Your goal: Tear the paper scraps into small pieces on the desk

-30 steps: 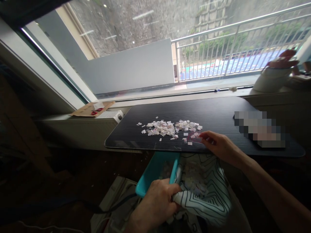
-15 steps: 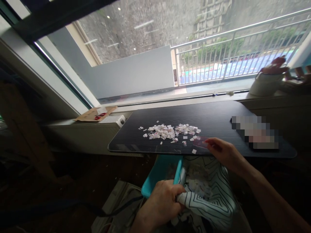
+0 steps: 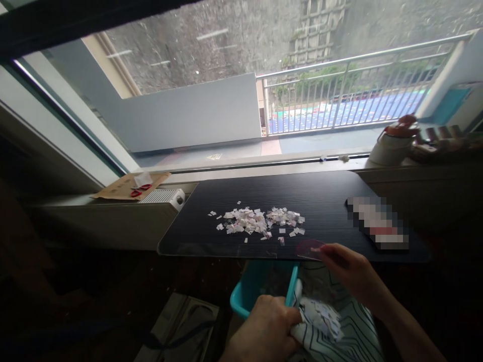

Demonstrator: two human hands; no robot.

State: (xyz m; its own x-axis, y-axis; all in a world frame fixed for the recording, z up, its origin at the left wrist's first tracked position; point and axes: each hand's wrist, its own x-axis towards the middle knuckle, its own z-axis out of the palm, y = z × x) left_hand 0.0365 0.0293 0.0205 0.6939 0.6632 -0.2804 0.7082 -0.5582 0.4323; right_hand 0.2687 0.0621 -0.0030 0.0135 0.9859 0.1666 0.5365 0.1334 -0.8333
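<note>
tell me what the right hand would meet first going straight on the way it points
Likely the loose white scraps at the near edge of the pile, ahead of the pinkish clear sheet held in the right hand. Height over the black tabletop is unclear, so it might pass above them.

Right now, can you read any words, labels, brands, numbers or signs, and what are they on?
None can be read.
Brown paper: faint marks, too small.
Yellow floor sign outside: too small.
Paper scraps: too small to tell.
Pixelated item: obscured.
</note>
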